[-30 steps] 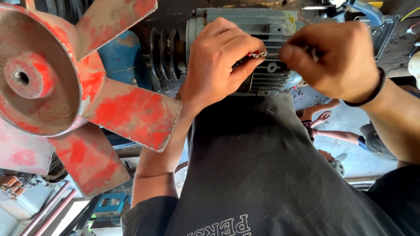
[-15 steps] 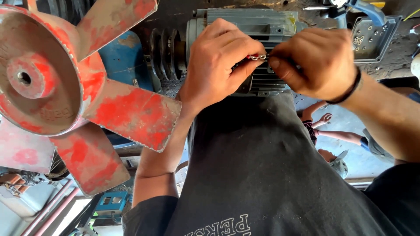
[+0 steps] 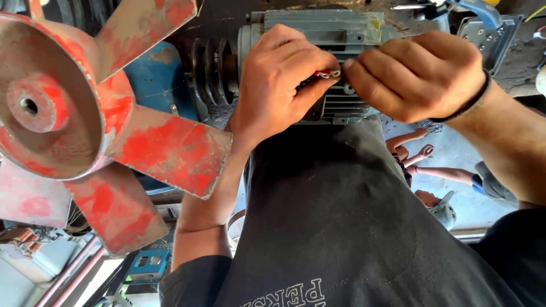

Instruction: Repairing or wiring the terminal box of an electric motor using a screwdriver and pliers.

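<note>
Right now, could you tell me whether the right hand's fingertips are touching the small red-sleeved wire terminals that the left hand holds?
Touching. In the head view, the right hand presses its fingertips against the red-sleeved terminals pinched in the left hand, with no gap visible.

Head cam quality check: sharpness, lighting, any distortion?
Head view: both hands sharp, left hand and right hand evenly lit at the grey motor; red fan bulges at the frame edge from wide-angle distortion; the small red-tipped terminals barely resolve.

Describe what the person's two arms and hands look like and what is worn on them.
Both hands are bare, with no gloves. The left hand has nothing on its wrist; its forearm is bare up to a short dark sleeve. The right hand has a thin black band around the wrist, and its forearm is bare too.
</note>
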